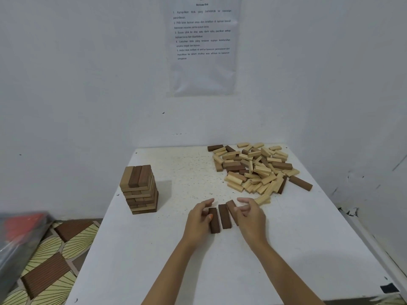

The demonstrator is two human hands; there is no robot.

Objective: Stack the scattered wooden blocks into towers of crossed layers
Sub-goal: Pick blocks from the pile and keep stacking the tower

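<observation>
Dark wood: three dark blocks [224, 216] lie side by side at frame centre. My left hand [198, 219] and right hand [251, 219] press their outer sides with loose, ungripping fingers. One tower [141, 190] stands centre-left. The pile [255, 168] at upper right waits unstacked, so I reckon most stacking lies ahead.

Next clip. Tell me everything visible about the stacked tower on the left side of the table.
The tower stands upright near the table's left edge. It is built of wooden blocks, light and dark brown mixed, in several crossed layers of three side by side. The top layer shows one lighter block and two darker ones. It rests only on the table; the left hand, the right hand and the loose pile lie apart from it.
</observation>
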